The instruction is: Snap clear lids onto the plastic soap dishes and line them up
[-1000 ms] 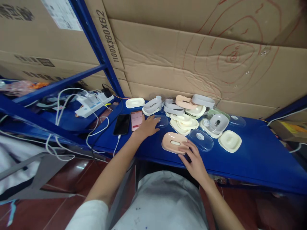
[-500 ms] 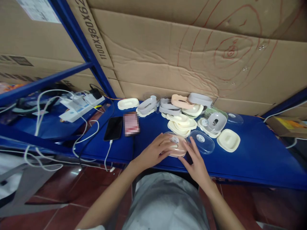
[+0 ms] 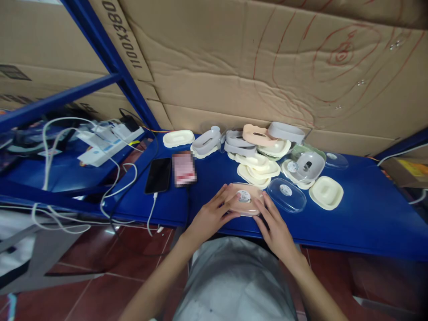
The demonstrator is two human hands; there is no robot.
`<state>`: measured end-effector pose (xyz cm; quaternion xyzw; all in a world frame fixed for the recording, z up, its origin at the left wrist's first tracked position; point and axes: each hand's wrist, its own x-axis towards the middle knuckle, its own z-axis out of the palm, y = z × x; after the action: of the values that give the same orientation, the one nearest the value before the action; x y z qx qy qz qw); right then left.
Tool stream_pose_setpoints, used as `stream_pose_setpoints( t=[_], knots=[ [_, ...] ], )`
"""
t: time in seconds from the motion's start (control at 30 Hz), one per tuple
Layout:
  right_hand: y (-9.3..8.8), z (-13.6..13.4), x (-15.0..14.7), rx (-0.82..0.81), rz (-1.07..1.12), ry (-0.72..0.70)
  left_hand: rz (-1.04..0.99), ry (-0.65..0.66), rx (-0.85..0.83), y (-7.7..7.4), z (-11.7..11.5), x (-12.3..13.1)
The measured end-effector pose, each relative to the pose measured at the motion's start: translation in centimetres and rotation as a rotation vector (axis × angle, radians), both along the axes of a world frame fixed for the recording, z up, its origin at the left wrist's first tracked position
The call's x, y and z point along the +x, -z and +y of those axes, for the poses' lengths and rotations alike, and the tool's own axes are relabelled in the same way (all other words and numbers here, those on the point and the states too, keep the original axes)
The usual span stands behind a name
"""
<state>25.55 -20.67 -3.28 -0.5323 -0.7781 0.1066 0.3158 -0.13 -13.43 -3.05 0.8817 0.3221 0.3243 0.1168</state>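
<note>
While both hands (image 3: 211,217) clasp its ends, the oval peach dish (image 3: 250,207), capped by a clear stickered cover (image 3: 246,196), sits left of the loose transparent lid (image 3: 290,203), behind which a gray tray (image 3: 314,168) tops a cream base (image 3: 299,183).

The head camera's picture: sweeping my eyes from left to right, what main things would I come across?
White power strip, black phone, pixelated pink rectangle, left hand, peach dish, right hand, cream dish, cardboard box at the right edge. The overlapping pile behind is left out.
</note>
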Motion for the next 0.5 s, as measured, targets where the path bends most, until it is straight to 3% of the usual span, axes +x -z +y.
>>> stream_pose_setpoints(
  t=[0.17, 0.3, 0.4, 0.5],
  knots=[
    [-0.1, 0.2, 0.0, -0.014, 0.080, 0.066, -0.049, 0.063, -0.007, -0.5, 0.0, -0.4],
    [-0.7, -0.7, 1.0, 0.104, 0.070, 0.094, -0.070, 0.094, -0.096, -1.4, -0.3, -0.9],
    [-1.8, -2.2, 4.0, 0.286, 0.026, 0.236, -0.052, 0.018, -0.155, -1.5, -0.3, -0.7],
    [-2.3, -3.9, 9.9, 0.442, -0.032, 0.538, 0.030, -0.068, -0.128, -0.9, -0.2, 0.0]
  ],
)
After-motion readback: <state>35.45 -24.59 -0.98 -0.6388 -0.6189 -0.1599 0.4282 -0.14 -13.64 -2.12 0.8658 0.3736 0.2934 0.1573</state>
